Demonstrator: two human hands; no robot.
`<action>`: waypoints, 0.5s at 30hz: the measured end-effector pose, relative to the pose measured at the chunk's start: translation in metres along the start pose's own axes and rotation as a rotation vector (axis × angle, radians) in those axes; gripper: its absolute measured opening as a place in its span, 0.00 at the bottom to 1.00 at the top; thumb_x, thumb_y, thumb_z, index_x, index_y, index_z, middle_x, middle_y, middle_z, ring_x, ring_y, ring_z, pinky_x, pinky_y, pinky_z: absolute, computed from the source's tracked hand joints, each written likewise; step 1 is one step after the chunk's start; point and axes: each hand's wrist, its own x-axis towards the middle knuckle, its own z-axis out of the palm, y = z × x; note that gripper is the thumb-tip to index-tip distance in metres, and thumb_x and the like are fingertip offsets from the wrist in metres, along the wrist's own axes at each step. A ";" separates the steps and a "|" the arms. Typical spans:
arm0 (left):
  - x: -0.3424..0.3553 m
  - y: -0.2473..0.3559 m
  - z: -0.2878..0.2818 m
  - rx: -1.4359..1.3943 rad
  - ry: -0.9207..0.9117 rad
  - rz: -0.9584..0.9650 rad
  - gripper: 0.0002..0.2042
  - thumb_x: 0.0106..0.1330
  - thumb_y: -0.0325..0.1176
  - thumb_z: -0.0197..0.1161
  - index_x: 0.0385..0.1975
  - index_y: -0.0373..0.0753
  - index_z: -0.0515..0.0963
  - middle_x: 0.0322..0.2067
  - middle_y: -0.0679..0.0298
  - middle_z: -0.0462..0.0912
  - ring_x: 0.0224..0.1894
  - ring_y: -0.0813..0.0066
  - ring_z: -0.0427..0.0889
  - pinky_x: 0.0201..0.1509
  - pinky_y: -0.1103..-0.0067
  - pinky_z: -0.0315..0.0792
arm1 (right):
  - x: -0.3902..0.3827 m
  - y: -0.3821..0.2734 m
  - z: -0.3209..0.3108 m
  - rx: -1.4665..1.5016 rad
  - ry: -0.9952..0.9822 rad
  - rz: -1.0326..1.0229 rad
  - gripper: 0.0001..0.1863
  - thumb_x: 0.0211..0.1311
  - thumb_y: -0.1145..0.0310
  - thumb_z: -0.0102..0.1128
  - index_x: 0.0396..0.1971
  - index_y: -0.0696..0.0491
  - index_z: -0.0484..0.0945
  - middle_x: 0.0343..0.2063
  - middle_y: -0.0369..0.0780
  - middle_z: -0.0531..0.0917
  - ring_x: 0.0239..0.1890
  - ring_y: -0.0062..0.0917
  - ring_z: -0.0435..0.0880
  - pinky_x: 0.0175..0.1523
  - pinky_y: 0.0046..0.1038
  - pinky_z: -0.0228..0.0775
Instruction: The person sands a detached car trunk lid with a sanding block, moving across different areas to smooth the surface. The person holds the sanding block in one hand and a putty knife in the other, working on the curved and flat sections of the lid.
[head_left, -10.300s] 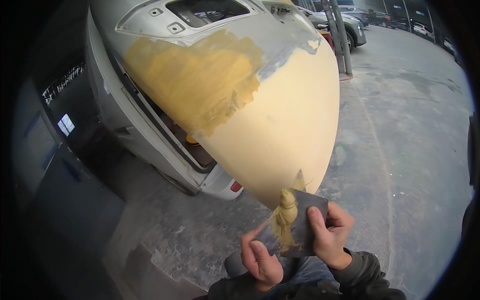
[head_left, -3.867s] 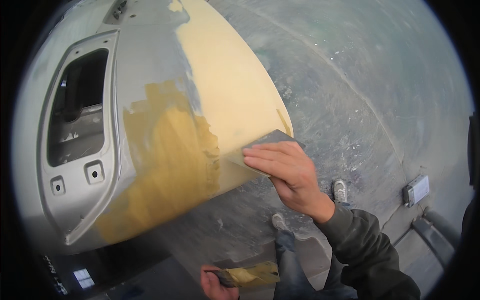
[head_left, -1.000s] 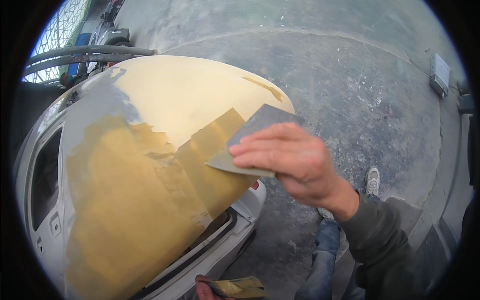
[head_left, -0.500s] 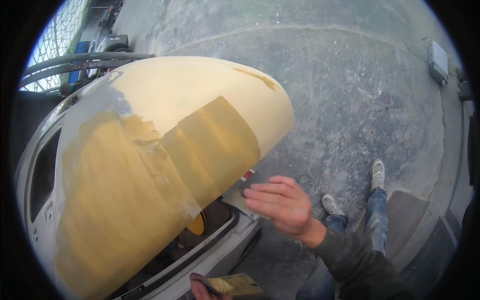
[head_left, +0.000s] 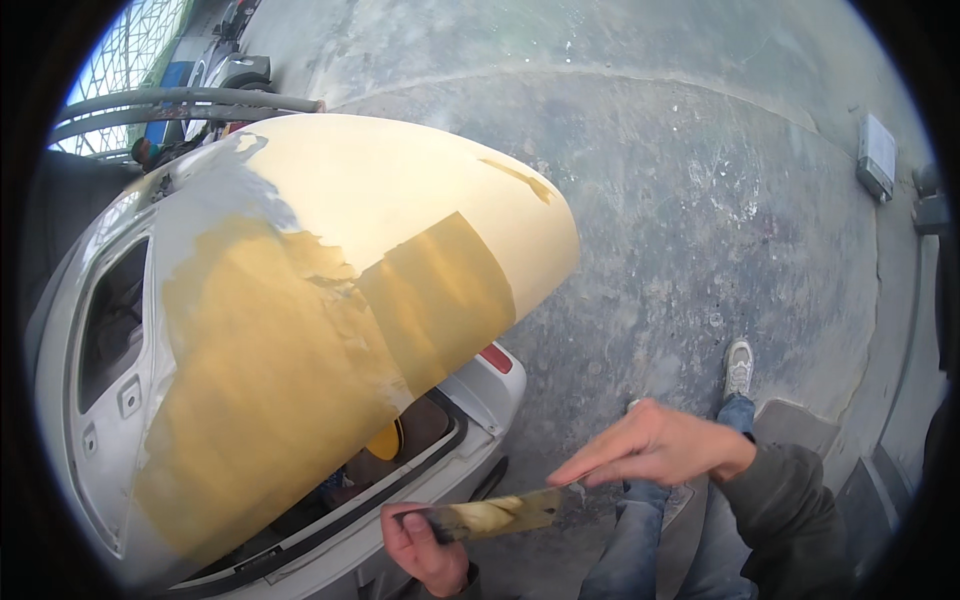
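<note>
My left hand (head_left: pixel 428 548) is closed round the end of a flat putty board (head_left: pixel 545 508), thumb on top, with a lump of yellow body filler (head_left: pixel 490 515) on it. My right hand (head_left: pixel 660 445) is closed on a thin putty spreader (head_left: pixel 572 484), mostly hidden under the fingers; its edge is by the board's far end. Ahead to the left, a large curved car panel (head_left: pixel 440 165) carries cream filler, with a broad darker yellow patch (head_left: pixel 260 340) and a squarer one (head_left: pixel 440 300) beside it. Neither hand touches the panel.
Below the panel is the car's opening, with a dark rubber seal (head_left: pixel 455 435) and a red lamp (head_left: pixel 495 357) at the corner. A side window (head_left: pixel 115 320) lies left. Grey concrete floor (head_left: pixel 690 230) spreads right, with a pale box (head_left: pixel 877 155) by the far edge.
My right hand has drawn back from the panel's lower edge, down and right, to the putty board. My left hand with the board has come further up into view.
</note>
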 end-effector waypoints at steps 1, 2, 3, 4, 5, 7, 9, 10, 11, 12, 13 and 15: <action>0.001 0.001 0.001 -0.061 0.082 0.008 0.18 0.85 0.47 0.52 0.39 0.37 0.69 0.33 0.67 0.70 0.36 0.80 0.69 0.45 0.80 0.66 | 0.001 -0.002 -0.009 -0.106 -0.020 0.039 0.18 0.67 0.79 0.68 0.54 0.51 0.90 0.54 0.42 0.91 0.56 0.34 0.90 0.60 0.31 0.84; 0.002 -0.002 0.003 -0.121 0.171 0.017 0.18 0.85 0.47 0.51 0.39 0.37 0.68 0.34 0.67 0.69 0.37 0.79 0.70 0.46 0.79 0.67 | 0.006 -0.009 -0.012 -0.200 0.175 0.074 0.17 0.66 0.79 0.66 0.53 0.50 0.90 0.51 0.40 0.92 0.52 0.33 0.91 0.58 0.32 0.83; 0.001 -0.003 0.003 -0.179 0.256 0.021 0.17 0.85 0.47 0.50 0.39 0.38 0.68 0.34 0.66 0.69 0.38 0.79 0.70 0.47 0.79 0.67 | 0.016 -0.012 -0.018 -0.340 0.286 -0.056 0.18 0.65 0.80 0.65 0.52 0.50 0.90 0.50 0.39 0.92 0.51 0.33 0.91 0.57 0.32 0.83; -0.002 -0.002 -0.003 -0.213 0.198 0.025 0.17 0.85 0.46 0.50 0.39 0.38 0.66 0.36 0.65 0.69 0.41 0.77 0.72 0.51 0.79 0.68 | 0.033 -0.016 -0.030 -0.477 0.397 -0.188 0.18 0.65 0.81 0.64 0.51 0.50 0.90 0.48 0.38 0.92 0.49 0.33 0.91 0.56 0.32 0.82; -0.006 0.005 -0.006 -0.159 0.165 -0.008 0.18 0.86 0.46 0.48 0.38 0.38 0.67 0.35 0.65 0.68 0.38 0.76 0.69 0.48 0.77 0.67 | 0.055 -0.020 -0.042 -0.605 0.500 -0.328 0.19 0.64 0.82 0.63 0.51 0.50 0.90 0.46 0.37 0.93 0.47 0.33 0.91 0.55 0.32 0.82; -0.011 0.017 -0.009 -0.067 0.068 -0.078 0.19 0.88 0.46 0.45 0.37 0.38 0.69 0.33 0.65 0.67 0.32 0.74 0.64 0.41 0.72 0.64 | 0.096 -0.027 -0.061 -0.674 0.585 -0.480 0.17 0.64 0.80 0.64 0.50 0.50 0.90 0.46 0.39 0.93 0.46 0.34 0.90 0.54 0.34 0.82; -0.011 0.019 -0.009 -0.057 0.083 -0.102 0.19 0.88 0.46 0.44 0.36 0.38 0.69 0.32 0.65 0.66 0.32 0.74 0.64 0.42 0.72 0.64 | 0.131 -0.043 -0.071 -0.695 0.543 -0.558 0.17 0.64 0.81 0.63 0.50 0.51 0.91 0.47 0.39 0.93 0.50 0.33 0.90 0.56 0.34 0.81; -0.011 0.020 -0.010 -0.052 0.088 -0.114 0.19 0.88 0.46 0.44 0.36 0.38 0.69 0.32 0.65 0.66 0.32 0.74 0.64 0.42 0.72 0.64 | 0.144 -0.049 -0.073 -0.705 0.524 -0.596 0.17 0.64 0.82 0.63 0.50 0.51 0.91 0.48 0.39 0.93 0.51 0.32 0.90 0.57 0.34 0.81; -0.012 0.018 -0.014 -0.083 0.090 -0.133 0.19 0.88 0.46 0.44 0.37 0.38 0.69 0.32 0.64 0.66 0.32 0.73 0.64 0.42 0.72 0.64 | 0.154 -0.052 -0.072 -0.672 0.479 -0.599 0.17 0.64 0.82 0.63 0.49 0.51 0.91 0.48 0.39 0.93 0.52 0.32 0.90 0.57 0.34 0.81; -0.013 0.015 -0.018 -0.114 0.090 -0.151 0.19 0.88 0.46 0.44 0.37 0.37 0.69 0.32 0.64 0.66 0.33 0.73 0.64 0.42 0.72 0.65 | 0.163 -0.054 -0.071 -0.639 0.436 -0.603 0.17 0.63 0.82 0.63 0.49 0.51 0.91 0.48 0.39 0.93 0.52 0.32 0.90 0.57 0.34 0.82; -0.013 0.013 -0.020 -0.145 0.089 -0.168 0.19 0.88 0.46 0.44 0.37 0.37 0.69 0.32 0.64 0.66 0.33 0.73 0.65 0.43 0.72 0.65 | 0.166 -0.055 -0.071 -0.606 0.396 -0.607 0.17 0.62 0.82 0.63 0.48 0.51 0.91 0.48 0.39 0.93 0.52 0.31 0.90 0.57 0.34 0.82; -0.010 0.015 -0.019 -0.091 0.119 -0.196 0.19 0.88 0.45 0.44 0.37 0.37 0.70 0.33 0.63 0.67 0.33 0.72 0.65 0.44 0.72 0.65 | 0.164 -0.053 -0.063 -0.630 0.402 -0.552 0.19 0.62 0.82 0.62 0.49 0.50 0.91 0.48 0.37 0.93 0.54 0.30 0.89 0.58 0.34 0.83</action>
